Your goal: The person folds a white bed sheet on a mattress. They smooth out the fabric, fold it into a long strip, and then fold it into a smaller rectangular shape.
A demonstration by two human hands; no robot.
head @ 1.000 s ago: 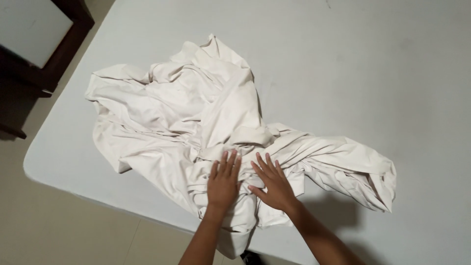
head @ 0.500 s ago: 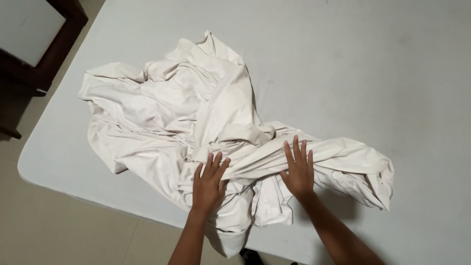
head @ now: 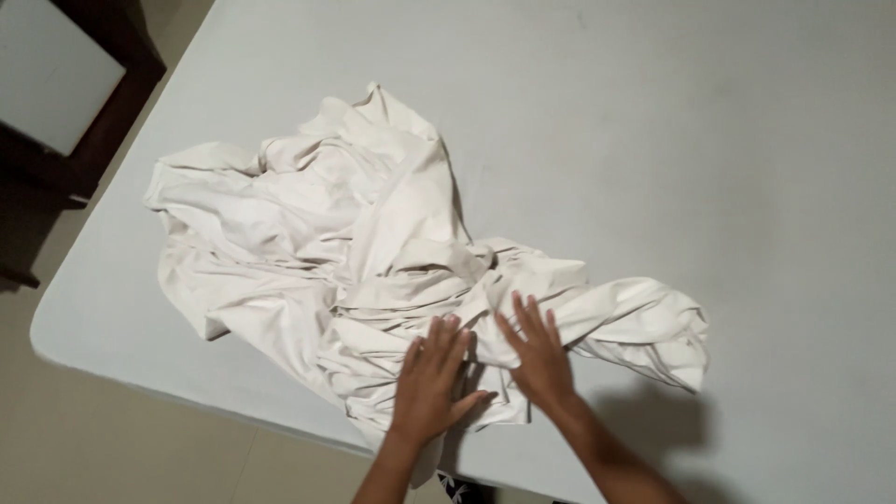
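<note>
A crumpled cream-white cloth [head: 308, 233] lies heaped on a pale grey table [head: 709, 140], spreading from the left side toward the near edge. My left hand [head: 434, 378] rests flat on the cloth's near part, fingers spread. My right hand [head: 534, 350] lies flat beside it, fingers apart, on a bunched fold that runs off to the right. Neither hand grips the fabric. A corner of the cloth hangs slightly over the table's near edge below my left hand.
A dark wooden piece of furniture with a white panel [head: 56, 84] stands off the table's left side. Beige floor [head: 112, 448] shows beyond the rounded near-left table corner. The table's right and far parts are bare grey surface.
My right hand has slid left, back toward my left hand, after being spread farther right half a second ago. The left hand stays flat on the cloth. The view has shifted slightly.
</note>
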